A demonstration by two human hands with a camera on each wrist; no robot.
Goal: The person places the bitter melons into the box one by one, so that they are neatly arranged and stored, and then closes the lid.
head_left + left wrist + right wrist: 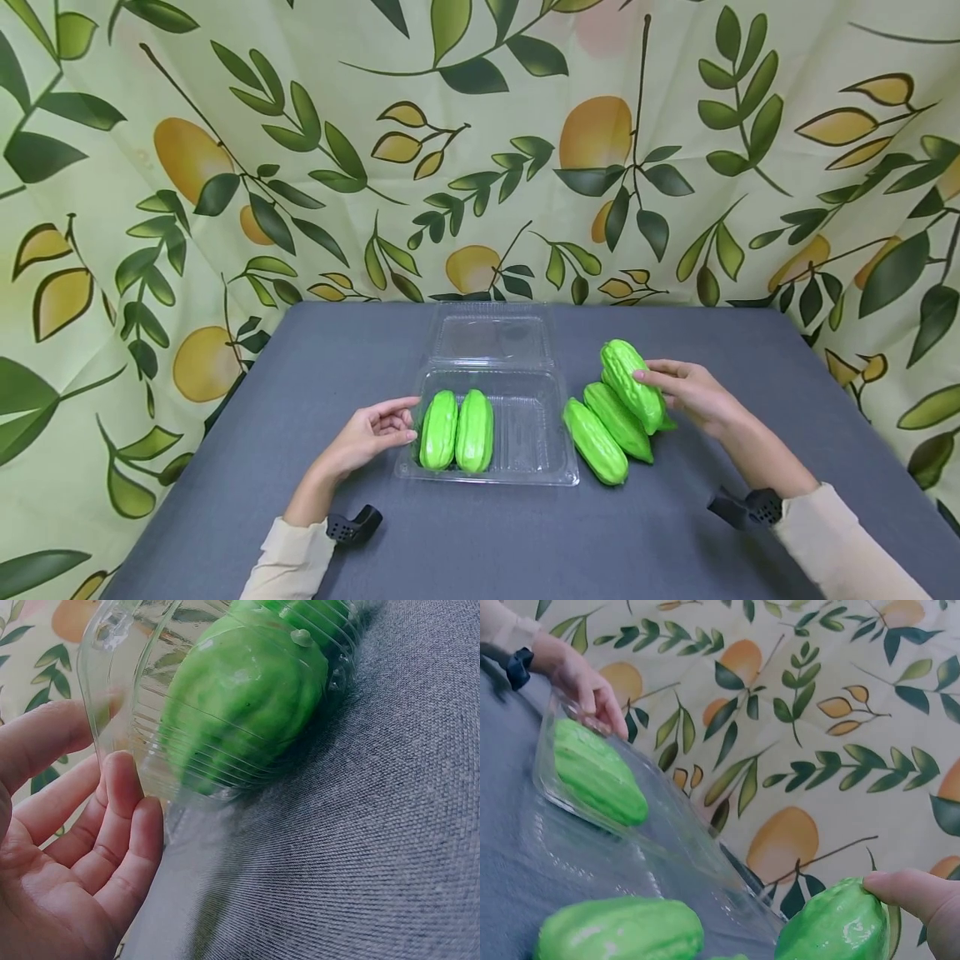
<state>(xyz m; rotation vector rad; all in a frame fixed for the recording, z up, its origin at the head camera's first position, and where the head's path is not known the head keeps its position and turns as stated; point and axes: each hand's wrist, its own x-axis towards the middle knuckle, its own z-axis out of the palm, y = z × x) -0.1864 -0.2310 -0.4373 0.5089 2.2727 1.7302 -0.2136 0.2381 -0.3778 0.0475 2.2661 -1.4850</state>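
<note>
My right hand (pixel 693 396) pinches a bright green, ridged bitter melon (pixel 632 383) between thumb and fingers, above other bitter melons to the right of the box. In the right wrist view, the thumb presses on this held melon (pixel 836 922). My left hand (pixel 375 429) is at the left rim of an open clear plastic clamshell container (pixel 525 433). The left wrist view shows its fingers on both sides of the rim (pixel 101 727), gripping it. Two bitter melons (pixel 438 431) (pixel 475 431) lie side by side in the container's left half.
Beside the container's right edge, bitter melons (pixel 595 442) (pixel 618 419) lie on the grey cloth, with another green tip (pixel 667 423) partly hidden under the held one. The clear lid (pixel 491 337) lies folded back. A leaf-patterned curtain (pixel 480 208) hangs behind the table.
</note>
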